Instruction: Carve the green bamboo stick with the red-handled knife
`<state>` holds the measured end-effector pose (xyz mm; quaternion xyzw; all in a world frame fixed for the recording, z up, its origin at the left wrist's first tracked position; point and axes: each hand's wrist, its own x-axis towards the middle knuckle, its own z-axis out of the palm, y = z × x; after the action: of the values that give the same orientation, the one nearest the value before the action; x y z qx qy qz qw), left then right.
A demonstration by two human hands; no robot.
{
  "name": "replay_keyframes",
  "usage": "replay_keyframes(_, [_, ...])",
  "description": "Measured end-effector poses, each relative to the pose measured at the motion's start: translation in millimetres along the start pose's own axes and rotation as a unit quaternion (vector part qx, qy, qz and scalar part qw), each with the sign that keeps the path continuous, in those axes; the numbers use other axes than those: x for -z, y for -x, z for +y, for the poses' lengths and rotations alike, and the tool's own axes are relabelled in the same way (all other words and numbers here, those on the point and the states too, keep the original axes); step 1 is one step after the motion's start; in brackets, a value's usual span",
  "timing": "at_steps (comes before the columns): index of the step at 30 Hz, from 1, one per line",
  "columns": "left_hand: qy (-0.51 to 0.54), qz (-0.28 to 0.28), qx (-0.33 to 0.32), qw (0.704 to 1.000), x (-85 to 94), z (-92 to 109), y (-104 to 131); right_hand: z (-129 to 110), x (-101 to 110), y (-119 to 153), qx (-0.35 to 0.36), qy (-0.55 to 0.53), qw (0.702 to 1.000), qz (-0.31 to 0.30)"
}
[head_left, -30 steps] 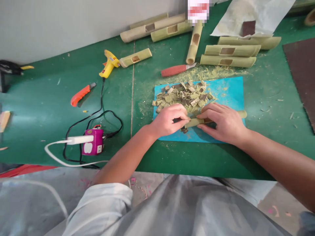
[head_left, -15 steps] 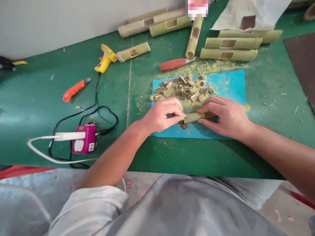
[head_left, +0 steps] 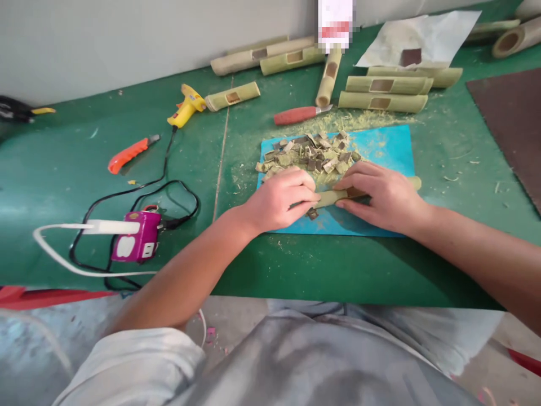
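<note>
A light green bamboo tube (head_left: 331, 198) lies low over a blue sheet (head_left: 382, 148) on the green table. My right hand (head_left: 382, 197) is wrapped over the tube's middle, and its far end sticks out beyond the knuckles. At the tube's left end, my left hand (head_left: 284, 198) has thumb and fingertips pinched together at the rim; whether a small piece sits between them is hidden. Just below that end lies a small dark chip (head_left: 312, 214). Behind my hands, a pile of bamboo chips and shavings (head_left: 313, 153) covers the back left of the sheet.
A red-handled knife (head_left: 296, 115) lies behind the sheet. Cut bamboo tubes (head_left: 382, 102) line the back. Leftward are a yellow glue gun (head_left: 186, 107), an orange cutter (head_left: 129, 155) and a purple power adapter (head_left: 137, 237) with cables. A dark brown sheet (head_left: 511, 121) is at right.
The camera view has shifted slightly. My left fingertips are still at the tube's left end, and my right hand has slid a little left along the tube, towards them.
</note>
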<state>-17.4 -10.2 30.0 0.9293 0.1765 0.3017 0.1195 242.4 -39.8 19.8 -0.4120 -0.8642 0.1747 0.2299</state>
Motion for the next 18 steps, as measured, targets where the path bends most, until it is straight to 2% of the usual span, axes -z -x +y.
replay_keyframes(5, [-0.018,-0.032,-0.004,0.999,1.7,1.7,-1.3,2.5,0.4,-1.3,-0.004,-0.004,1.0,-0.003])
replay_keyframes(11, [-0.041,-0.003,-0.027,0.999,0.9,-0.8,0.2,4.0,4.1,-5.4,0.003,-0.011,1.0,-0.011])
replay_keyframes(18, [-0.027,-0.021,-0.025,0.999,-1.3,0.2,-3.0,3.3,6.0,-7.4,0.011,-0.018,1.0,-0.015])
